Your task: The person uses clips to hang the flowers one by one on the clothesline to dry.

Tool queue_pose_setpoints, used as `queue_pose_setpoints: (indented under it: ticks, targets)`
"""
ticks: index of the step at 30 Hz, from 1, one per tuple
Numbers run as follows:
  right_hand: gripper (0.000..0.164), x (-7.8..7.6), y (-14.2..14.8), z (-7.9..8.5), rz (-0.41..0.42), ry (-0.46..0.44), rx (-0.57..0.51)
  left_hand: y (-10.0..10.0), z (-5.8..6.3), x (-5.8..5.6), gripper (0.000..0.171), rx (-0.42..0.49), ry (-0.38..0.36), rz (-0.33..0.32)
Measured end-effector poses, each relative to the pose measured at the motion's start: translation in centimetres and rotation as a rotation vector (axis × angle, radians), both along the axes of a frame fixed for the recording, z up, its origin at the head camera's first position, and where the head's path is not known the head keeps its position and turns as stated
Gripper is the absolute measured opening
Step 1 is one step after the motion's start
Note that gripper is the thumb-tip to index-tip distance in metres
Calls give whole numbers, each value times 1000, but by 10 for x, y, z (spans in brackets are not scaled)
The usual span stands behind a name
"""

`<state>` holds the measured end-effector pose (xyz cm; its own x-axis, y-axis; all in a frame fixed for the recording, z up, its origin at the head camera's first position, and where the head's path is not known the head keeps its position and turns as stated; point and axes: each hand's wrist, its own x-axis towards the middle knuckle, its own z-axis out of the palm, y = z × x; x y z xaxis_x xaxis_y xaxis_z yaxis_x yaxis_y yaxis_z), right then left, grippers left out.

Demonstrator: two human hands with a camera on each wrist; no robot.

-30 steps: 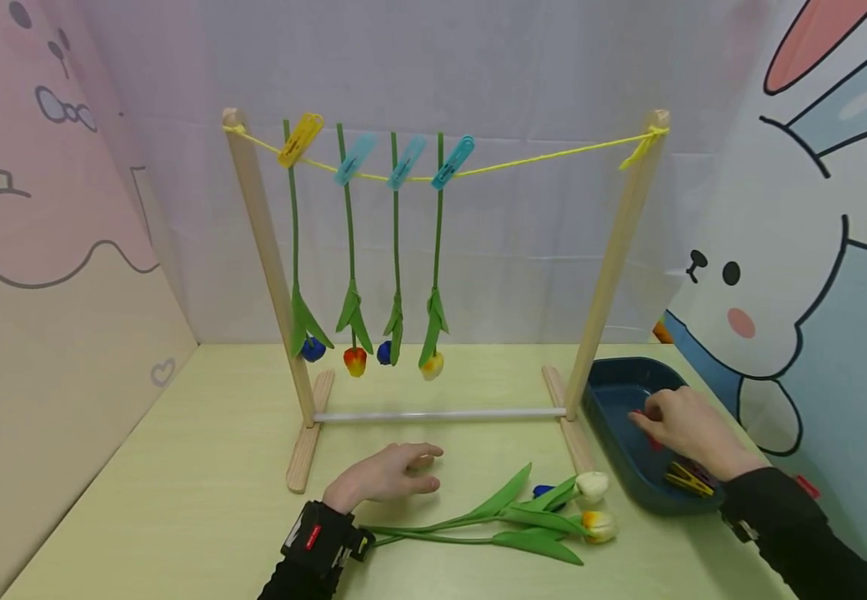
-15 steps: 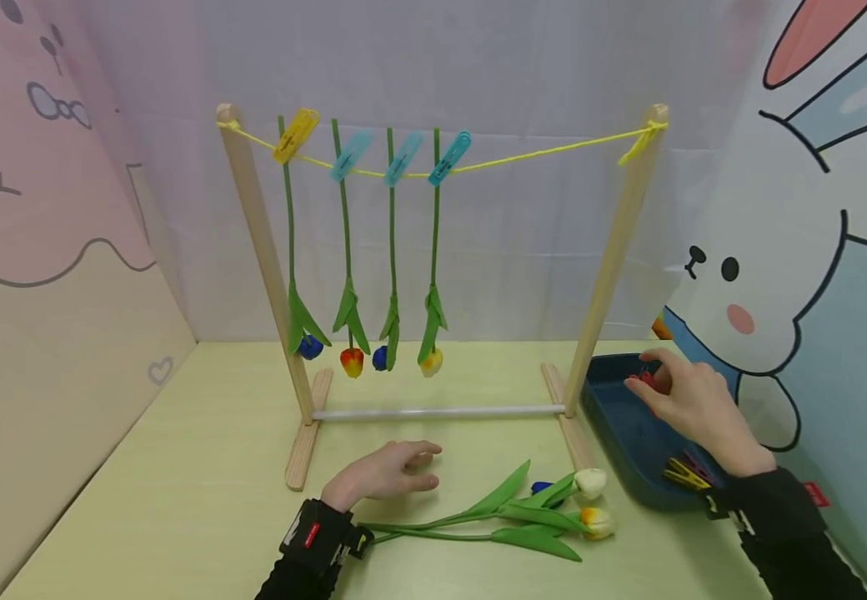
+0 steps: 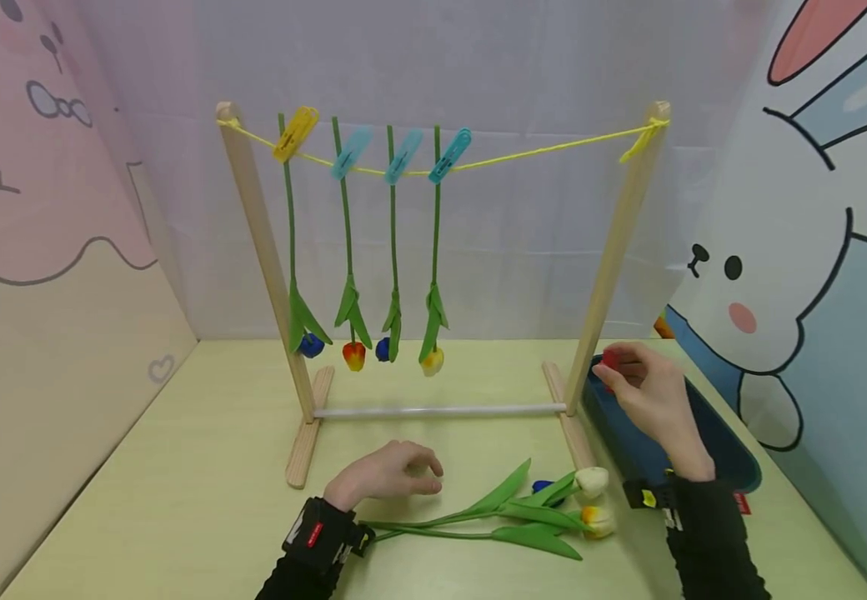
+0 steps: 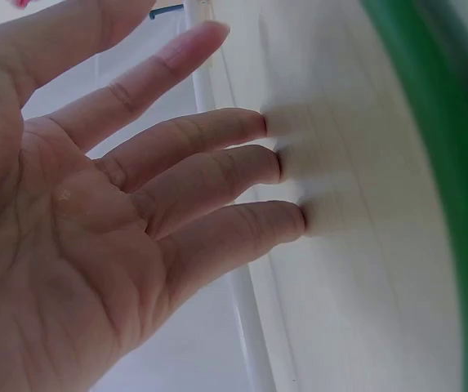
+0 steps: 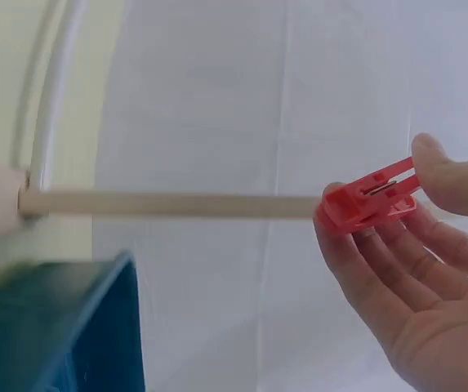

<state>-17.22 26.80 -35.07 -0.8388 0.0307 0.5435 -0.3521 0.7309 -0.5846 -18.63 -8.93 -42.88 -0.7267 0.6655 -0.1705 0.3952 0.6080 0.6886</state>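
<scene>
Between thumb and fingers, my right hand (image 3: 651, 396) holds a red clothespin (image 5: 368, 198) above the left rim of the dark blue tray (image 3: 741, 467). The right wrist view shows its handle end toward my thumb. My left hand (image 3: 392, 477) rests on the table with fingers relaxed; in the left wrist view several fingertips (image 4: 291, 219) touch the surface. Just right of it lie loose artificial tulips: a white one (image 3: 591, 483), a yellow-white one (image 3: 597, 522) and a blue one (image 3: 543, 486), their stems reaching toward my left wrist.
A wooden frame (image 3: 613, 250) carries a sagging yellow string (image 3: 546, 155). Several tulips hang head down from it, under a yellow clothespin (image 3: 296, 135) and blue ones such as this clothespin (image 3: 450, 156). A white crossbar (image 3: 441, 412) joins the feet low down.
My right hand has lifted the red clothespin out of the tray and moved it left, toward the frame's right post. The left hand has stayed nearly still.
</scene>
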Motion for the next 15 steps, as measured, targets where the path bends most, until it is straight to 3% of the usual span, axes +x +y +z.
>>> queue_pose_setpoints:
  ticks: [9,15]
  targets:
    - [25,-3,-13,-11,60,78,-196,13,3,18,17,-127,57,56]
    - [27,-2,-13,-16,68,57,-225,23,7,28,19,-208,91,56]
